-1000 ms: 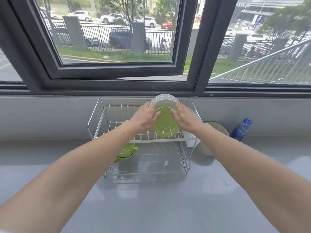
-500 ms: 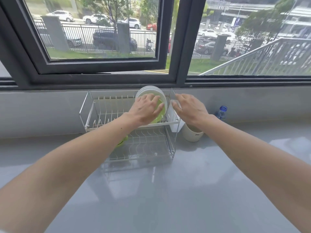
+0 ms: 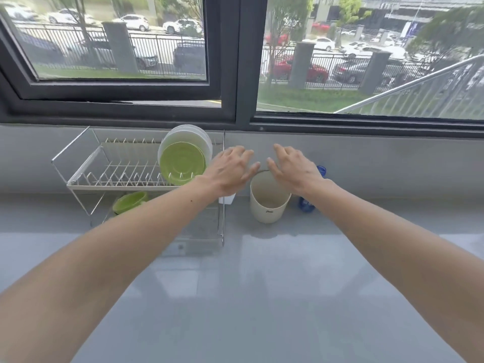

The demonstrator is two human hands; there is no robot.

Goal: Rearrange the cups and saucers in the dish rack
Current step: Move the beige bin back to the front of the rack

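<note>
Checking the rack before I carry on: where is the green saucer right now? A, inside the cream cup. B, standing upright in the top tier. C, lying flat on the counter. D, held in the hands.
B: the green saucer stands on edge in the dish rack top tier, against white plates; both hands are empty.

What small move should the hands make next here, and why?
Probably lower both hands onto the cream container beside the dish rack and grasp it. The left hand and right hand hover open and empty right above its rim, while the green saucer stands slotted upright in the upper tier.
</note>
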